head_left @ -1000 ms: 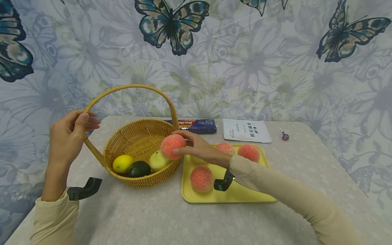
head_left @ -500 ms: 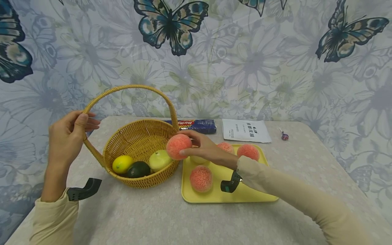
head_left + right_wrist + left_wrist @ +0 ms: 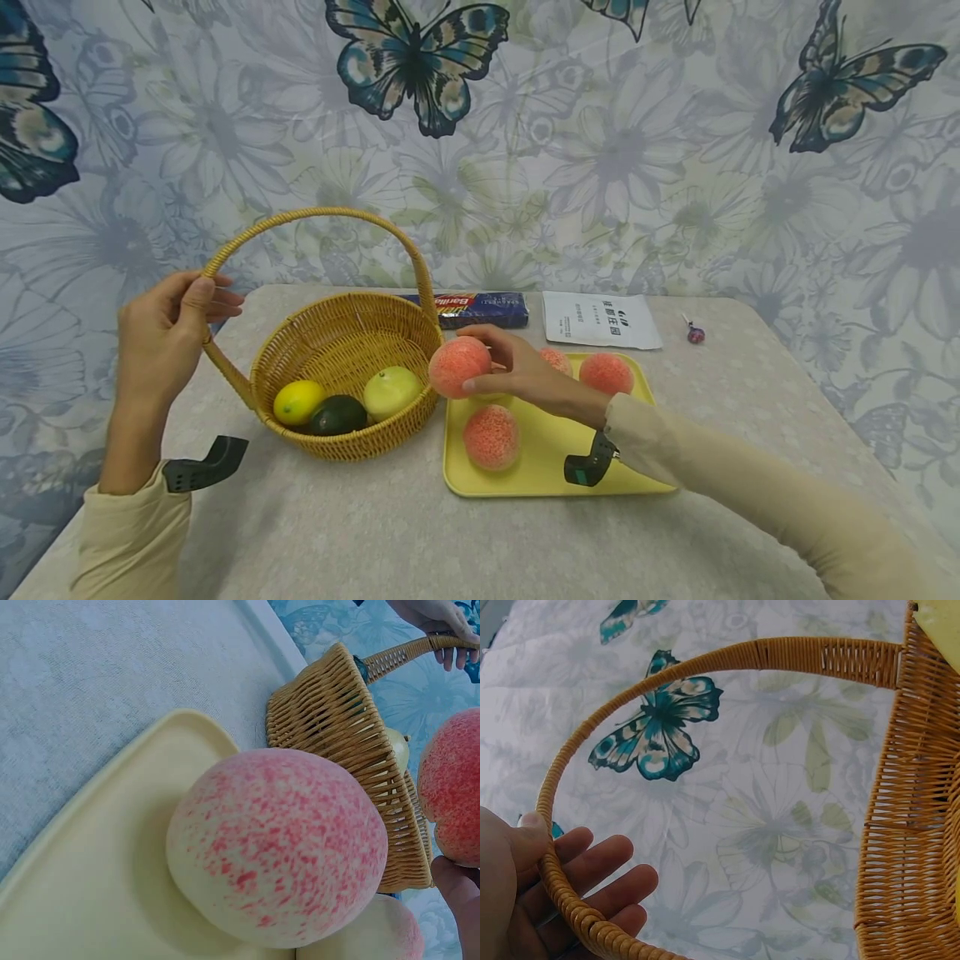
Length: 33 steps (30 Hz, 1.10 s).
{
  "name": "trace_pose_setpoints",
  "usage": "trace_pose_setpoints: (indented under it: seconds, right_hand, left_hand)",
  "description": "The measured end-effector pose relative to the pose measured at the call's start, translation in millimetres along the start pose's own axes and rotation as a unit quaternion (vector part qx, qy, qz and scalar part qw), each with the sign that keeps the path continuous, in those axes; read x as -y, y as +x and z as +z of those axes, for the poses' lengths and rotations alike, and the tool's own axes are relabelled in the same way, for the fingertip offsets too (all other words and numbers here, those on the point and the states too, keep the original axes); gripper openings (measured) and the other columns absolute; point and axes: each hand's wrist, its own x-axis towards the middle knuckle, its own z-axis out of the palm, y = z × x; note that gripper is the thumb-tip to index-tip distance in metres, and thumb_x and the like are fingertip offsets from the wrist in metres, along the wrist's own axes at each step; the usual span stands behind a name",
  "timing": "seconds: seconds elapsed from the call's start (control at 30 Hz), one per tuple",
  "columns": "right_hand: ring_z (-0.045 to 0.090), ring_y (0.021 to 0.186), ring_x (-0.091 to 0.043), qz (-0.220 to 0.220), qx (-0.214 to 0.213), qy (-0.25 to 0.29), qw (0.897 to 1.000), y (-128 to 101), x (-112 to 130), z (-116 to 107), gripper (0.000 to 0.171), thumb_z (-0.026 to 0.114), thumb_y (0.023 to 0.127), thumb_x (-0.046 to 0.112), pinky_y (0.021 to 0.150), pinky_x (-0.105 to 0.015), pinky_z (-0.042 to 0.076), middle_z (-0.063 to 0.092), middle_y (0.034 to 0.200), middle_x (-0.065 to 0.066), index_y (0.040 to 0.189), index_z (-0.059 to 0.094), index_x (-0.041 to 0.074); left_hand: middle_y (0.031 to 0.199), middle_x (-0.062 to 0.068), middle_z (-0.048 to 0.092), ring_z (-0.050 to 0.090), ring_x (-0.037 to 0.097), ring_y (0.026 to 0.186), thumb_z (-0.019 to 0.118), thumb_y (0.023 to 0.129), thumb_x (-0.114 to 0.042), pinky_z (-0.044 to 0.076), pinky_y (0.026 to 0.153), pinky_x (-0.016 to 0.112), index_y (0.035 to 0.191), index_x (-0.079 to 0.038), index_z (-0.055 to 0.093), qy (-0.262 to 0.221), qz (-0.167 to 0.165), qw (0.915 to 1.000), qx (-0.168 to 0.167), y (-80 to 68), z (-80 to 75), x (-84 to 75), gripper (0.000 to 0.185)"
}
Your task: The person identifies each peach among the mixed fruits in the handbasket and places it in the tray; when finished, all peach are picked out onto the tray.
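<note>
My left hand [image 3: 161, 337] grips the handle [image 3: 551, 859] of a yellow wicker basket [image 3: 345, 446], thumb on one side and fingers spread loosely on the other. Inside the basket lie a lemon [image 3: 298, 402], a dark avocado [image 3: 339, 415] and a pale green round fruit [image 3: 392, 392]. My right hand [image 3: 521, 367] holds a pink peach [image 3: 459, 368] between thumb and fingers, raised beside the basket's right rim and over the left edge of a yellow tray [image 3: 555, 483]. On the tray sit a speckled peach [image 3: 277, 847], another peach [image 3: 606, 373] and more fruit partly hidden behind my hand.
Behind the basket lies a dark blue Barilla spaghetti box [image 3: 487, 310]. A white printed pouch [image 3: 602, 321] rests to its right, with a wrapped lollipop [image 3: 695, 333] farther right. A butterfly-patterned backdrop [image 3: 570, 183] rises behind the table.
My right hand has carried the peach rightward, from over the basket's right rim to the tray's left edge, uncovering the pale green fruit. My left hand stays on the handle.
</note>
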Motion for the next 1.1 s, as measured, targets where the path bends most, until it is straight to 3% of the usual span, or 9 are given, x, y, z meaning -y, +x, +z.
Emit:
trace_pose_setpoints:
  seconds: [0.33,0.67,1.1]
  right_hand:
    - [0.055,0.117,-0.025,0.0,-0.028,0.0,1.0,-12.4,0.4,-9.3,0.065,0.073,0.081,0.008,0.096,-0.035,0.047,0.052,0.134,-0.009,0.139,0.044,0.011]
    - [0.055,0.118,-0.024,0.017,-0.023,-0.013,1.0,-27.9,-1.2,-14.2,0.067,0.075,0.081,0.009,0.098,-0.038,0.046,0.051,0.135,-0.004,0.14,0.045,0.018]
    - [0.051,0.123,-0.024,0.02,-0.025,0.004,0.999,-46.6,-10.0,-25.1,0.066,0.073,0.083,0.01,0.103,-0.039,0.043,0.049,0.139,-0.006,0.141,0.042,0.012]
  left_hand:
    - [0.083,-0.026,0.061,0.061,-0.012,0.074,0.046,0.102,-0.021,0.046,0.067,0.004,0.113,0.003,0.064,-0.003,0.0,1.0,-0.001,-0.5,0.8,0.6,0.031]
    - [0.083,-0.025,0.061,0.062,-0.011,0.074,0.047,0.102,-0.02,0.046,0.065,0.005,0.112,0.004,0.064,-0.006,0.006,1.0,-0.001,-0.3,-0.2,1.4,0.031]
    - [0.084,-0.025,0.062,0.062,-0.011,0.074,0.046,0.102,-0.02,0.046,0.064,0.005,0.113,0.004,0.063,-0.008,0.004,1.0,0.002,-1.2,-0.3,1.1,0.031]
